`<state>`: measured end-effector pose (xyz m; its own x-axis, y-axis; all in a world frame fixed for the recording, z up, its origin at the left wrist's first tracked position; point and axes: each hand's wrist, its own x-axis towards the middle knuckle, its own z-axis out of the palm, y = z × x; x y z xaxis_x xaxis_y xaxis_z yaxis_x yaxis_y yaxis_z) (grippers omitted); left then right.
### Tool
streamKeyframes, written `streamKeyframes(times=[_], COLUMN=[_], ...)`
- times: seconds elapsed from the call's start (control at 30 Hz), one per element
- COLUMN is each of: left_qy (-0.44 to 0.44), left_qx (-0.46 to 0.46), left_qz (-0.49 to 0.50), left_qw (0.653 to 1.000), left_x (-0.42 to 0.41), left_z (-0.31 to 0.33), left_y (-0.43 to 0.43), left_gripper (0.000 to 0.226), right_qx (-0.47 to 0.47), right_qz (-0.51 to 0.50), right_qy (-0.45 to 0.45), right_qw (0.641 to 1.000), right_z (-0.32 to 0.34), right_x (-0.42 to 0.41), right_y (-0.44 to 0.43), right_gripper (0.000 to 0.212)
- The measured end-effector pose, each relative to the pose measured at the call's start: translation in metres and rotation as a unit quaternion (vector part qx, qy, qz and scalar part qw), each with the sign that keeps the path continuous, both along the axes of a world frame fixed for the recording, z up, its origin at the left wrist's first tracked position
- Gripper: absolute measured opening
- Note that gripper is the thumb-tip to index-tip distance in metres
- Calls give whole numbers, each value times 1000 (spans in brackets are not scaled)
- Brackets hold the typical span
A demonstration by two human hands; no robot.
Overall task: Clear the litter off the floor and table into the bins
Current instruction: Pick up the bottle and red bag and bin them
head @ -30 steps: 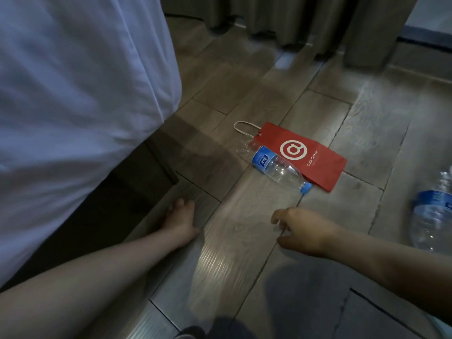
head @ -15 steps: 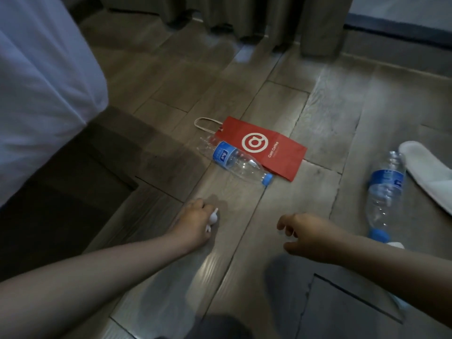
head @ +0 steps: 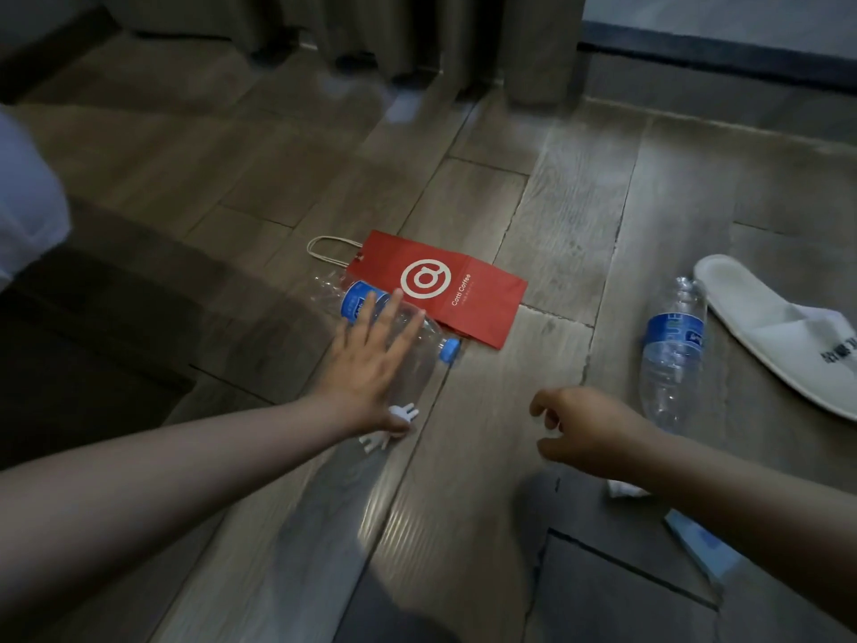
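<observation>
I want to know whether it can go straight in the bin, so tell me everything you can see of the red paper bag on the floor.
The red paper bag lies flat and folded on the wooden floor. It bears a white circular logo and the words "Cotti Coffee". A pale loop handle sticks out at its far-left end. A clear plastic bottle with a blue cap and label lies along its near edge, seemingly overlapping it. Neither hand touches it.

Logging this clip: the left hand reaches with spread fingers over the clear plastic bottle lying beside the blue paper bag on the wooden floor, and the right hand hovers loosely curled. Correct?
One detail is wrong: the paper bag is red with a white logo, not blue, as the head view shows. The rest holds: the left hand spreads over the clear plastic bottle on the wooden floor, and the right hand hovers loosely curled.
</observation>
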<state>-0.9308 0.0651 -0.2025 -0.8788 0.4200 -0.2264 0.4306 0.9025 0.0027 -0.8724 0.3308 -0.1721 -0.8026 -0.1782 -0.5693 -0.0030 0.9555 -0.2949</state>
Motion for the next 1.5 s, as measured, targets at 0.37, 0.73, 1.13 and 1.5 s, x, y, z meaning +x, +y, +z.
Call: streamKeyframes(times=[0.37, 0.73, 1.13, 1.5], left_qy=[-23, -28, -58, -94], left_qx=[-91, -21, 70, 148], left_qz=[-20, 77, 184, 259], left_qw=[995, 996, 979, 950], left_x=[-29, -23, -12, 1], left_z=[-11, 8, 9, -9], left_y=[3, -3, -43, -65], left_gripper=[147, 75, 69, 59], right_qx=[9, 10, -9, -92], right_qz=[-10, 0, 93, 200], right_qy=[-7, -5, 30, 113], right_qw=[1000, 1000, 995, 969], right_z=[-16, -15, -14, -34], right_x=[4, 1, -7, -33], right_y=[8, 8, -38, -112], right_gripper=[45, 43, 45, 48])
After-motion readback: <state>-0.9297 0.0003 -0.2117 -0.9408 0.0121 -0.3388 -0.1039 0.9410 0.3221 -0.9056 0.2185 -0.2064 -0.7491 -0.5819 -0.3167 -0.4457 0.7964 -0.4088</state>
